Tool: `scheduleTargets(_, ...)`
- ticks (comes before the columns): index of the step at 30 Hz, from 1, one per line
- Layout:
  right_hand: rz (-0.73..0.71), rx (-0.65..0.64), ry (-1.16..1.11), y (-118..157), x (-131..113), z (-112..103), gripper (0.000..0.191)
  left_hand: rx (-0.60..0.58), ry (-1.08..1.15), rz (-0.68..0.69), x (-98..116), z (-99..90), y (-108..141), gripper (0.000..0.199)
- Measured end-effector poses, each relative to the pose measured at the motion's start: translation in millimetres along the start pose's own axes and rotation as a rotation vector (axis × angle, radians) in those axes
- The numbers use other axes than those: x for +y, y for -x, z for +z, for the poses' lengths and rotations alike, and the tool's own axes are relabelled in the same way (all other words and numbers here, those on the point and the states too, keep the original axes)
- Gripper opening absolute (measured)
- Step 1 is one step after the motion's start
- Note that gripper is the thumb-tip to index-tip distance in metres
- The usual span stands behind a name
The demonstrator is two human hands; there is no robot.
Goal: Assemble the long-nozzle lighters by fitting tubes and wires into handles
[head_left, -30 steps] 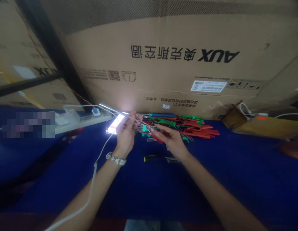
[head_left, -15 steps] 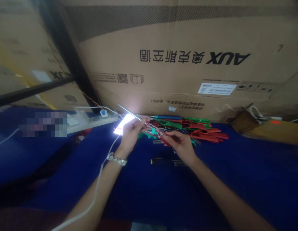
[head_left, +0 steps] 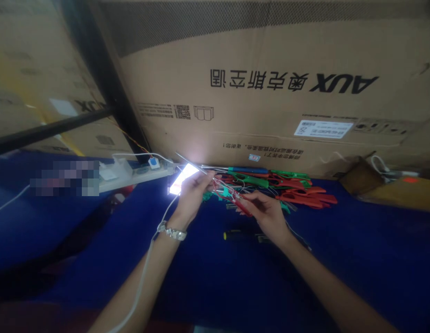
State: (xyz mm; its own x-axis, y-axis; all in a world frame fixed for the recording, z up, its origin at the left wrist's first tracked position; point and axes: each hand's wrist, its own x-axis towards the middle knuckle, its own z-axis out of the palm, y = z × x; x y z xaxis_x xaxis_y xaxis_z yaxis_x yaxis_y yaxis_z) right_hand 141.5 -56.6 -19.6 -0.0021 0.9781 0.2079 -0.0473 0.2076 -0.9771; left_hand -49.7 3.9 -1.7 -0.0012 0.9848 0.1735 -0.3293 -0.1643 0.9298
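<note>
My left hand (head_left: 191, 194), with a metal watch or bracelet on its wrist, is closed in a pinch around a thin metal rod (head_left: 189, 161) that points up and to the left. Thin red and white wires (head_left: 220, 185) run from near its fingertips across to my right hand (head_left: 268, 212). Between the thumb and fingers of that hand is a small red piece (head_left: 243, 207), where the wires end; its kind is not clear. Just behind the left hand, a bright glowing panel (head_left: 180, 180) is washed out by its own light.
Behind the hands lie red-handled tools (head_left: 310, 196), a green-handled tool (head_left: 251, 179) and a blue handle (head_left: 248, 170). A black screwdriver with a yellow end (head_left: 232, 236) lies on the blue cloth (head_left: 208, 282). A power strip (head_left: 142, 175) is at left, before a large carton (head_left: 256, 106).
The whole view has shifted slightly, so everything sits a little further right. Both hands keep their holds; the red piece shows more plainly, and a wire appears beyond the right wrist.
</note>
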Motion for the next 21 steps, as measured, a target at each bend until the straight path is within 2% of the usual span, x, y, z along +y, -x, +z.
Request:
scheduleTargets(3,0.008,-0.016,-0.001,0.4,2.6,-0.4,0.03,0.007,-0.012,0.004,-0.3,-1.3,-0.4,0.032)
scheduleTargets(8,0.036,-0.023,-0.016,0.6,6.3,-0.2,0.028,0.017,-0.236,0.107,-4.1,-6.8,-2.9,0.032)
scheduleTargets(14,-0.011,-0.07,0.062,2.8,7.2,0.7,0.024,0.028,-0.106,0.033,-4.5,-3.3,-2.3,0.035)
scheduleTargets(18,-0.118,-0.067,0.231,4.8,6.1,-0.4,0.033,0.044,-0.146,0.035,-3.6,-1.7,-1.4,0.036)
scheduleTargets(21,-0.289,0.016,0.469,4.9,3.4,1.9,0.027,0.035,-0.151,0.04,-5.4,-0.5,-0.1,0.036)
